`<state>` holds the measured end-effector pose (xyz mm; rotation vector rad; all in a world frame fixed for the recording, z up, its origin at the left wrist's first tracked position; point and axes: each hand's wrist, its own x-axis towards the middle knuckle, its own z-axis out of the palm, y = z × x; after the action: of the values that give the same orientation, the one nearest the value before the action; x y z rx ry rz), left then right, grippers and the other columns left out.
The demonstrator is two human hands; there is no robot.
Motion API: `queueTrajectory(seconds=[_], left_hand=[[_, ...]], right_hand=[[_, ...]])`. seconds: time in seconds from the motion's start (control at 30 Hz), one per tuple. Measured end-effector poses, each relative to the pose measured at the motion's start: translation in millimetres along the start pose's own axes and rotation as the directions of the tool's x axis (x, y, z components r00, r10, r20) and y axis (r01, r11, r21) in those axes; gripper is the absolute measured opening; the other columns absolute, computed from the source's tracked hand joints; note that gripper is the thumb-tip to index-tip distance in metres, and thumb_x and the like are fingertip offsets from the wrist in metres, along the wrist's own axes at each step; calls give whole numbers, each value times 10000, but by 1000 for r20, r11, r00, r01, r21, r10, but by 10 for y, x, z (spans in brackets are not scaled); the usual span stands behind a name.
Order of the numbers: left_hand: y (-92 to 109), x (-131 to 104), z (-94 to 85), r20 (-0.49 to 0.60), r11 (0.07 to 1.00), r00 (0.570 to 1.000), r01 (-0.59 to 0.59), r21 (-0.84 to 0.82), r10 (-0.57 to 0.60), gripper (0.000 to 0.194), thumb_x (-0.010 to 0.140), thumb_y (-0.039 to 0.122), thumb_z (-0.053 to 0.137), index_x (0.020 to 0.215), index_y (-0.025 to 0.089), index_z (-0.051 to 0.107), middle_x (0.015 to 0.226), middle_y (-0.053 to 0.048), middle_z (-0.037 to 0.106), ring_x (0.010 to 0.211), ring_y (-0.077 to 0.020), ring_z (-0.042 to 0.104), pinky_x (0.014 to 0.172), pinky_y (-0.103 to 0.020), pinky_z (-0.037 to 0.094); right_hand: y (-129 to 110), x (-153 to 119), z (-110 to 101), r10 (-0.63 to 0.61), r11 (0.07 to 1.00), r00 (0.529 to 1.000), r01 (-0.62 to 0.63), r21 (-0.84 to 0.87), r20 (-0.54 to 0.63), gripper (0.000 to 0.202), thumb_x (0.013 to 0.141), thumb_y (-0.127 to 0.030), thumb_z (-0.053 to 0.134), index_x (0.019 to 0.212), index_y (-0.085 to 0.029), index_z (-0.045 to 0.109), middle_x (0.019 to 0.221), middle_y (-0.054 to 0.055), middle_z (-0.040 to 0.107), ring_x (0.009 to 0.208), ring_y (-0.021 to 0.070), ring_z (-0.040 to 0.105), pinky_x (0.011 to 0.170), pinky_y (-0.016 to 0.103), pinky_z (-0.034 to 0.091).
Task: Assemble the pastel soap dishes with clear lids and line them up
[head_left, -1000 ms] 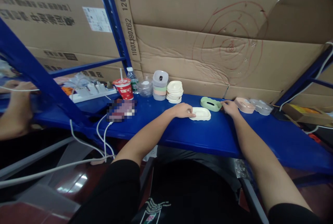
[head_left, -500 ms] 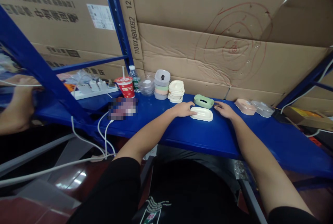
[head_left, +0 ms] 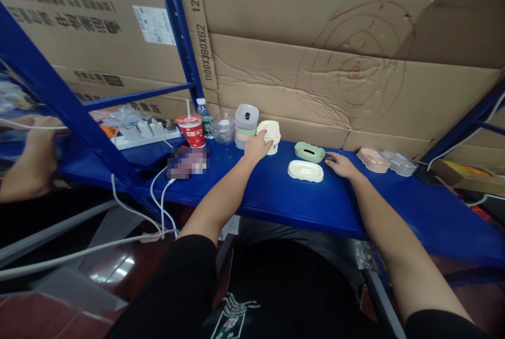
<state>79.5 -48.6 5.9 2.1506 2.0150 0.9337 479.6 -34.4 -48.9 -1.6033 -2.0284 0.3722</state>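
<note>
My left hand is at the front of the stack of cream trays, its fingers closed on the upper part of the stack. A single cream tray lies on the blue shelf, touched by neither hand. Just behind it sits a green oval box with a dark slot. Close to the right end of that box, my right hand rests with its fingers apart and nothing held.
Stacked grey, green and peach boxes, clear containers, a bottle and a red cup stand at the back left. Rightward lie a peach box and a grey one. Another person's hand is at far left.
My left hand has left the single cream tray and moved left and back to the cream stack. My right hand has stayed beside the green box.
</note>
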Motion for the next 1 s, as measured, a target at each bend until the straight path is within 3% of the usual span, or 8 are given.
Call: queueTrajectory(seconds=[0.27, 0.47, 0.7, 0.83, 1.0], left_hand=[[-71, 59, 29, -29, 997, 999, -40, -59, 39, 417, 1071, 342, 589, 1460, 199, 631, 1147, -116, 818, 1226, -323, 740, 1019, -400, 527], [-80, 56, 51, -56, 995, 997, -50, -88, 45, 350, 1044, 342, 631, 1375, 231, 649, 1073, -101, 804, 1156, -322, 751, 970, -392, 529], [-30, 20, 23, -105, 984, 991, -93, -149, 78, 339, 1038, 335, 624, 1364, 242, 641, 1076, -82, 810, 1133, -309, 752, 969, -385, 526], [60, -30, 37, -107, 960, 982, -175, -218, 154, 322, 1020, 306, 639, 1330, 220, 641, 1023, -62, 815, 1111, -278, 762, 980, -372, 529], [188, -135, 117, -15, 890, 946, -310, -335, 324, 369, 973, 365, 722, 1301, 233, 618, 977, -31, 813, 972, -233, 775, 910, -342, 557]], right_hand=[[-80, -44, -32, -5, 1000, 1000, 5, -2, 14, 534, 1007, -318, 654, 1524, -181, 644, 1399, 139, 784, 1325, 330, 741, 1214, 534, 528], [-78, -43, -29, -10, 1000, 1000, 10, 15, 4, 520, 993, -324, 688, 1505, -235, 665, 1381, 116, 795, 1313, 327, 749, 1191, 539, 549], [-115, -48, -25, -6, 1000, 1000, 7, -14, 22, 539, 1004, -336, 689, 1527, -212, 649, 1403, 127, 784, 1325, 328, 743, 1193, 512, 544], [-158, -54, -33, 15, 999, 1000, -14, -40, 27, 571, 1005, -329, 697, 1554, -189, 623, 1417, 142, 774, 1358, 336, 722, 1213, 521, 523], [-224, -74, -67, 32, 999, 999, -31, -35, 22, 643, 990, -334, 728, 1602, -210, 571, 1410, 135, 779, 1350, 347, 723, 1197, 539, 537]])
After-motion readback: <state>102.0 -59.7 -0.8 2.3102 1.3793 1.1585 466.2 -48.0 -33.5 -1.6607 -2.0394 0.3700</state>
